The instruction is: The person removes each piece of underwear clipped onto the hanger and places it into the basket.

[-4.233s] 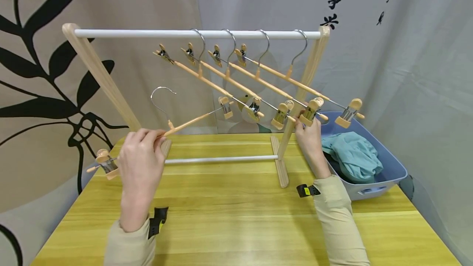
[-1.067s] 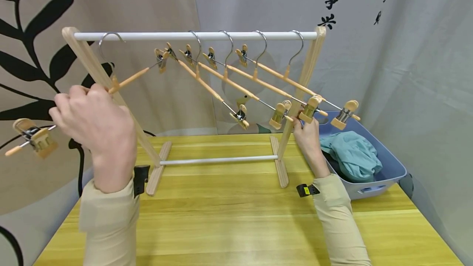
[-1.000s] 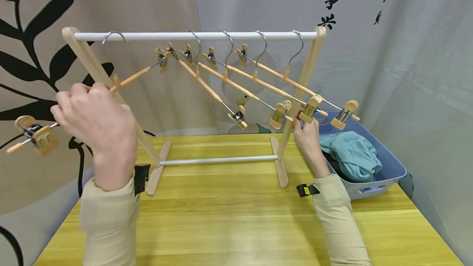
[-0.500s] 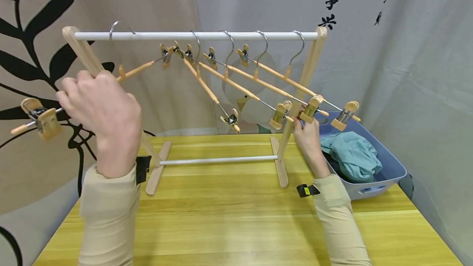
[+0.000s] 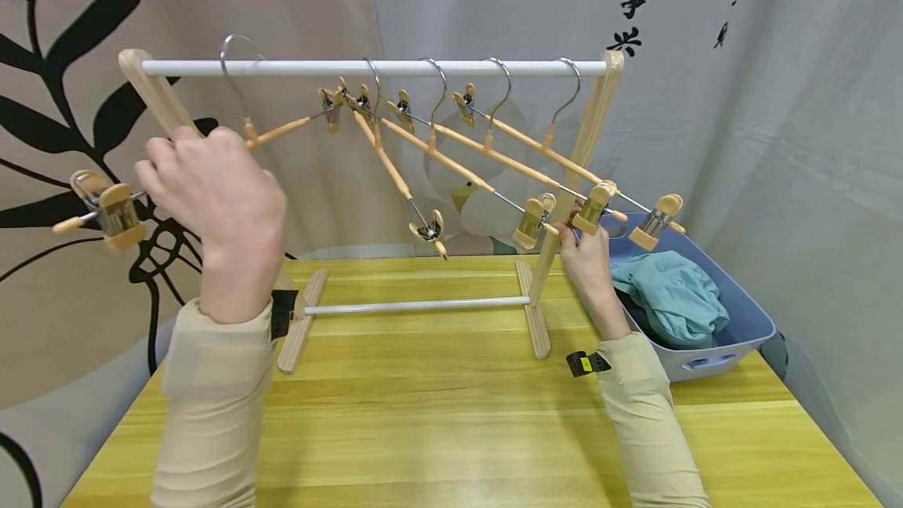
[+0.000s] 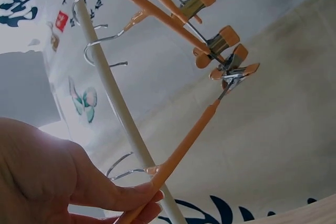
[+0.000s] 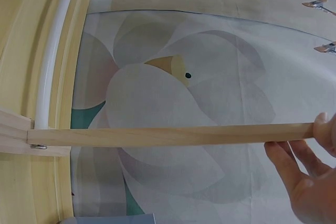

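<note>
My left hand (image 5: pixel 219 214) pinches the bar of a clip hanger (image 5: pixel 284 130) between thumb and fingers, near its middle. That hanger's metal hook (image 5: pixel 227 53) arches over the left part of the white rail (image 5: pixel 303 68), its top a little above it. In the left wrist view the hanger (image 6: pixel 186 142) slants, its far clip close to the other hangers' clips. Several more clip hangers (image 5: pixel 462 171) hang from the rail to the right. My right hand (image 5: pixel 591 269) holds the rack's right wooden upright (image 7: pixel 173 136), thumb on one side, fingers on the other.
A blue basket (image 5: pixel 755 316) with a teal cloth (image 5: pixel 673 300) stands at the right of the wooden table (image 5: pixel 437 414). The rack's lower white bar (image 5: pixel 423 306) joins two wooden feet (image 5: pixel 302 328). A patterned curtain (image 5: pixel 317 6) hangs behind.
The left hand has raised the hanger from below, brought its hook up over the rail, and lately shifted it right. The neighbouring hanger has swung. My right hand stays on the upright.
</note>
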Available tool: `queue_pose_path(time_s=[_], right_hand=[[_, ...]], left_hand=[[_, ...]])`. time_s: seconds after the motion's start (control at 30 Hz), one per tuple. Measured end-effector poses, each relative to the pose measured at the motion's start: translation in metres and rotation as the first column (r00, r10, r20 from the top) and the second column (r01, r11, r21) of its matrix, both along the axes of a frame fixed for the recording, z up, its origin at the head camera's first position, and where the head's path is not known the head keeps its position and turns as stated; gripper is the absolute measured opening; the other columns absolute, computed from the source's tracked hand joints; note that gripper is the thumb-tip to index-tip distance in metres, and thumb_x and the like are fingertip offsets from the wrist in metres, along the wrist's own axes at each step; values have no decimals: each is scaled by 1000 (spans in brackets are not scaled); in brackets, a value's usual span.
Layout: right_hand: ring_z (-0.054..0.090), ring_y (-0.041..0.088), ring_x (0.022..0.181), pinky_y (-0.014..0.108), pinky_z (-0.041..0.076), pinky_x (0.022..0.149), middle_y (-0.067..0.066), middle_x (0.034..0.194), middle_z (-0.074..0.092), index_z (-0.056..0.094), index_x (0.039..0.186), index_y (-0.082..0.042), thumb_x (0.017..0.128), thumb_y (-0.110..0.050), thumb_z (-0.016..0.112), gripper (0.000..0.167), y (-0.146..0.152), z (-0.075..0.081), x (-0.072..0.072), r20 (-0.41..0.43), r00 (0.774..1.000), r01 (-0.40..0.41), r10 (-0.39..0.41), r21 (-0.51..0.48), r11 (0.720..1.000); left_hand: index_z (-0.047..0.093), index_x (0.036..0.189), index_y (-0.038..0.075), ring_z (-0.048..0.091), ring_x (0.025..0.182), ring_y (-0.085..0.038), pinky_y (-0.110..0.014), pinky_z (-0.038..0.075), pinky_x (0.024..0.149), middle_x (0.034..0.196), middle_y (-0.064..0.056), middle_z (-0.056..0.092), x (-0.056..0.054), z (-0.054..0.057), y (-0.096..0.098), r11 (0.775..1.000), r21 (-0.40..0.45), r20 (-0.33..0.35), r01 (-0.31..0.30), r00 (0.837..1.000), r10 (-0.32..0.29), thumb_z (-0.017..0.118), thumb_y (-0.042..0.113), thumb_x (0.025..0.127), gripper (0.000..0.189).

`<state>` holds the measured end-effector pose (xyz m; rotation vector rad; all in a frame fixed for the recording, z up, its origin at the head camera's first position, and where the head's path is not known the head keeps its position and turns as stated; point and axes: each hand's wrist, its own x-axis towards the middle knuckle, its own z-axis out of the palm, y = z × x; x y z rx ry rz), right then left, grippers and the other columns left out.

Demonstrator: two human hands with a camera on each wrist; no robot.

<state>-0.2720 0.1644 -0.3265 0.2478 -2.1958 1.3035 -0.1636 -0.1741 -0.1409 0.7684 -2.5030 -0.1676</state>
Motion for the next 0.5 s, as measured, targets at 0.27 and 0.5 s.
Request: queue_pose_path(time_s=[0.27, 0.5], right_hand=[[60, 40, 105, 49, 49, 87, 30, 110, 60, 52, 122, 7, 94, -6, 56, 32, 0, -1, -1, -13, 1000, -5, 5, 10, 1000], [58, 41, 110, 50, 48, 93, 31, 114, 59, 48, 130, 7, 94, 0, 52, 37, 0, -1, 0, -21, 1000, -8, 8, 3, 1000]], left_hand=[[61, 115, -6, 46, 107, -43, -53, 33, 98, 109, -27, 58, -1, -8, 7, 999, -2, -36, 34, 999, -34, 45, 3, 86, 35], [63, 108, -6, 47, 103, -42, -52, 34, 98, 106, -27, 59, -2, -17, 11, 999, -12, -84, 49, 995, -50, 47, 2, 84, 30]])
